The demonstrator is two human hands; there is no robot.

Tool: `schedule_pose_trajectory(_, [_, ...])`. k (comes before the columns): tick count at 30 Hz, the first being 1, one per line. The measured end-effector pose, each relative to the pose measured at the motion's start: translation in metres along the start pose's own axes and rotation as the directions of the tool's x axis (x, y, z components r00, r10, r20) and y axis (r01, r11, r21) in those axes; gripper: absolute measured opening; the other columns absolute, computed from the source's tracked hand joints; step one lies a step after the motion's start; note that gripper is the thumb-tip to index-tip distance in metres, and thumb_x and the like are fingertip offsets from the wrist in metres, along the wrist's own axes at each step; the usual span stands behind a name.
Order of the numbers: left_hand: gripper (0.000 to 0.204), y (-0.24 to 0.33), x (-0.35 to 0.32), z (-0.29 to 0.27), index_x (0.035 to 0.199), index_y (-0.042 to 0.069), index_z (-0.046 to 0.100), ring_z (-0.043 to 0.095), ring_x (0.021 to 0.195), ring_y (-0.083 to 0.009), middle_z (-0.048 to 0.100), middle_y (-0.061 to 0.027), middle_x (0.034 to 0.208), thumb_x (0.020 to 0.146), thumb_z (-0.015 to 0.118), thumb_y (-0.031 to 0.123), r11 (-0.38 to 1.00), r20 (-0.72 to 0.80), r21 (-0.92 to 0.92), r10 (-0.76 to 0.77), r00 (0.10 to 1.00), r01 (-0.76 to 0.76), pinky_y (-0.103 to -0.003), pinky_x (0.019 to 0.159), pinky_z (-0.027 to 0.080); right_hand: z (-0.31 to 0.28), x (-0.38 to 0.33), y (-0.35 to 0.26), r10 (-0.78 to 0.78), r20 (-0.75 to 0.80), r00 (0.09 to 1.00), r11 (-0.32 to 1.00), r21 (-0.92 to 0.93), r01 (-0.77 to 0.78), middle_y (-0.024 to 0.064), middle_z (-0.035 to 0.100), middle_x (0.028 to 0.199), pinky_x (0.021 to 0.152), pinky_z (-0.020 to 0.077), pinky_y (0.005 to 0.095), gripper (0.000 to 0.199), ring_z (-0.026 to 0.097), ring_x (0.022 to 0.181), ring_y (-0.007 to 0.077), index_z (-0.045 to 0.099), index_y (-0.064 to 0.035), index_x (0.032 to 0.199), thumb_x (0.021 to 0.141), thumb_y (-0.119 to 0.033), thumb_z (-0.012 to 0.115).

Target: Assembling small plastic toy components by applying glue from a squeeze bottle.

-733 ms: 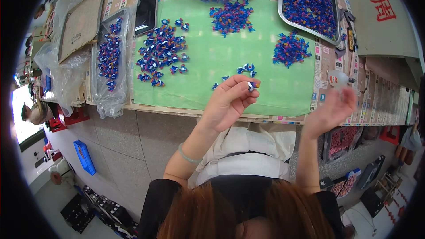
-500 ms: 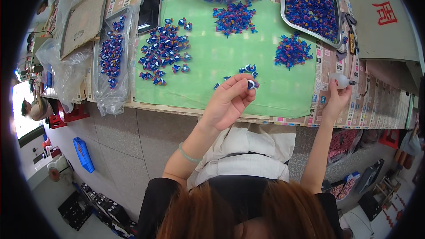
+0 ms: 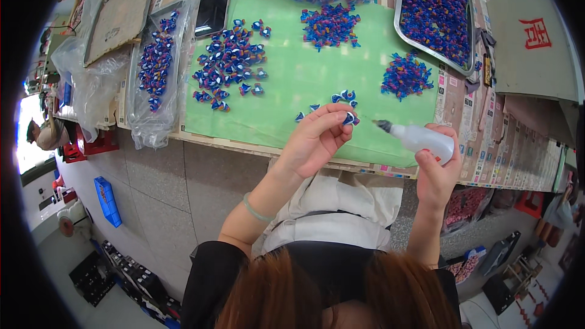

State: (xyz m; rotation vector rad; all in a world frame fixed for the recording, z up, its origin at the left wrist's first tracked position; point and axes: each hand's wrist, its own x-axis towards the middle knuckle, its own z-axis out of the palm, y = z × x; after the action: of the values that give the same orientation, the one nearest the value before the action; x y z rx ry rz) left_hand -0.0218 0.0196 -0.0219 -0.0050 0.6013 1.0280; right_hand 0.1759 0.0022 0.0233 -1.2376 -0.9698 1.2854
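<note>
**Glue bottle tip meets a pinched blue piece**

The left hand [image 3: 314, 140] pinches one small blue piece [image 3: 349, 119] between fingertips, above the near edge of the green mat [image 3: 304, 79]. The right hand [image 3: 436, 173] is wrapped around a white squeeze bottle [image 3: 420, 139], its dark nozzle aimed at the piece, just short of it. The piece looks light, small and easily dropped; a fingertip pinch at its edges suits it. The bottle likely yields when squeezed. One bottle, one tray [image 3: 399, 18], four loose heaps on the mat.
</note>
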Motion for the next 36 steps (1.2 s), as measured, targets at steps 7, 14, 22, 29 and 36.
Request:
schedule_pose_trajectory(7, [0.014,0.000,0.001,-0.006,0.092,-0.002,0.050,0.052,0.066,-0.0107,0.055,-0.0080,0.081,0.080,0.048,0.005,0.999,0.009,-0.042,-0.032,0.999,0.033,-0.021,0.064,0.045,0.019,-0.004,-0.002,-0.312,0.010,0.950,0.936,-0.168,0.309,0.0041,0.046,0.086,0.065,0.0393,0.0200,0.034,0.048,0.077,0.0102,0.047,-0.0015,0.090,0.062,-0.001,0.068])
schedule_pose_trajectory(14, [0.014,-0.001,0.002,-0.009,0.091,-0.002,0.051,0.051,0.066,-0.0104,0.056,-0.0077,0.081,0.080,0.049,0.005,0.997,-0.003,-0.068,-0.048,0.999,0.047,-0.021,0.063,0.044,0.027,-0.004,-0.005,-0.208,-0.001,0.978,0.969,-0.138,0.206,0.0039,0.046,0.083,0.054,0.0440,0.0179,0.030,0.049,0.068,0.0086,0.046,-0.0007,0.087,0.065,0.001,0.066])
schedule_pose_trajectory(22, [0.014,-0.001,0.002,-0.007,0.092,0.000,0.051,0.051,0.064,-0.0082,0.055,-0.0041,0.077,0.079,0.049,0.005,0.998,-0.007,-0.042,-0.055,0.998,0.054,-0.021,0.063,0.043,0.026,-0.005,-0.004,-0.145,-0.019,0.989,0.976,-0.166,0.140,-0.0002,0.044,0.079,0.064,0.0332,0.0184,0.027,0.042,0.069,0.0063,0.047,-0.0018,0.085,0.066,-0.008,0.066])
schedule_pose_trajectory(29, [0.013,-0.002,0.003,-0.007,0.091,0.000,0.052,0.051,0.064,-0.0084,0.055,-0.0041,0.076,0.079,0.049,0.004,0.997,-0.022,-0.056,-0.062,0.998,0.061,-0.021,0.063,0.044,0.022,-0.002,-0.002,-0.136,0.056,0.989,0.980,-0.137,0.142,0.0022,0.048,0.081,0.056,0.0426,0.0194,0.027,0.049,0.068,0.0072,0.046,-0.0020,0.086,0.067,-0.001,0.065])
schedule_pose_trajectory(36, [0.015,0.010,0.004,-0.013,0.093,-0.002,0.050,0.052,0.067,-0.0108,0.055,-0.0085,0.081,0.080,0.048,0.006,0.998,0.013,-0.055,-0.008,1.000,0.008,-0.021,0.063,0.044,-0.040,0.033,0.013,-0.114,-0.354,0.928,0.986,0.078,0.151,0.0081,0.051,0.089,0.072,0.0404,0.0240,0.024,0.051,0.084,0.0135,0.042,0.0007,0.092,0.074,-0.002,0.057])
